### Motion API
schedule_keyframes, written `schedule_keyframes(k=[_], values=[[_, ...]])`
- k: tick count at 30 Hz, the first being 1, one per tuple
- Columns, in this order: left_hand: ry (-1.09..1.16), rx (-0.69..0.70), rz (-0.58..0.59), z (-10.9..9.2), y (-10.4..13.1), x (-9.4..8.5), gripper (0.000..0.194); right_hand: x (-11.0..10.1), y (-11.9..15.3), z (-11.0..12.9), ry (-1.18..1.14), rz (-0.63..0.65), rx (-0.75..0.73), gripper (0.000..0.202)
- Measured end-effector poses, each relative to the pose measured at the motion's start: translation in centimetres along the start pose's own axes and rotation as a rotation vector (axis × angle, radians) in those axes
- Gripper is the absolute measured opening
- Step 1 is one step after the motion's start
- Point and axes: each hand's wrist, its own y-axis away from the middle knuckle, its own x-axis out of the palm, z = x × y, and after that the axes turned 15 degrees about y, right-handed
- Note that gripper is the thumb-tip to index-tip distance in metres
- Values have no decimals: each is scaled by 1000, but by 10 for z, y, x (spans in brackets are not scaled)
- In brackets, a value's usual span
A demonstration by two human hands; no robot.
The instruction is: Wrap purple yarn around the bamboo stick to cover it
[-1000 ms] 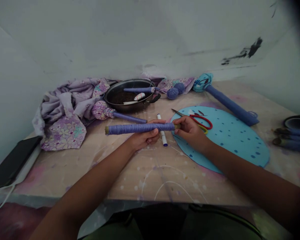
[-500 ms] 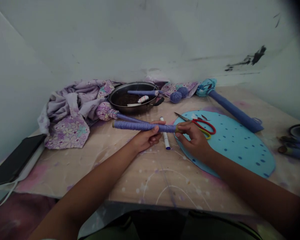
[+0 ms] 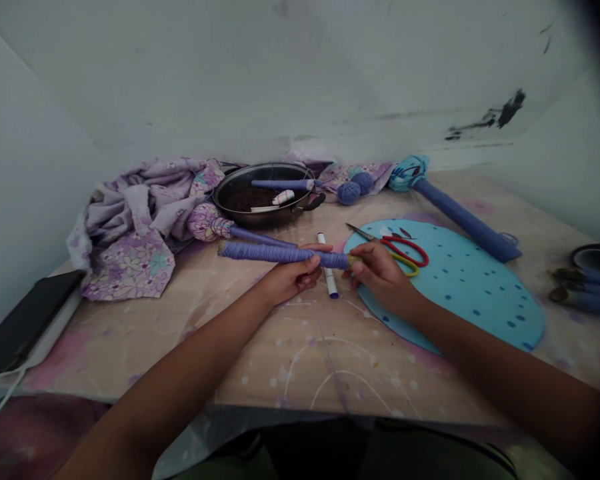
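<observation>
Bunched floral cloth (image 3: 130, 270) is lying far left, a black pan (image 3: 250, 217) sitting just right of it, and a black slab-like device (image 3: 27, 320) is lying near left with a white cable (image 3: 17, 387) at its near end. Dotted turquoise board (image 3: 450, 280) is lying right, red-and-yellow-handled scissors (image 3: 405, 240) resting across its far left edge, white marker (image 3: 329, 280) lying just left. Dark ring-shaped roll (image 3: 597, 259) is sitting at right; black smear (image 3: 511, 110) is showing on the far wall (image 3: 280, 80).

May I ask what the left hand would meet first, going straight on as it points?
Probably the white marker, though the left hand may pass above it; depth is unclear.
</observation>
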Motion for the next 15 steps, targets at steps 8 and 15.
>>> schedule_keyframes(k=[8, 15], values=[[32, 53, 0, 1, 1, -1, 54, -2, 0, -5, 237, -95, -176, 22], [35, 60, -18, 1, 0, 0, 49, -5, -3, 0, 20, 111, 128, 32]])
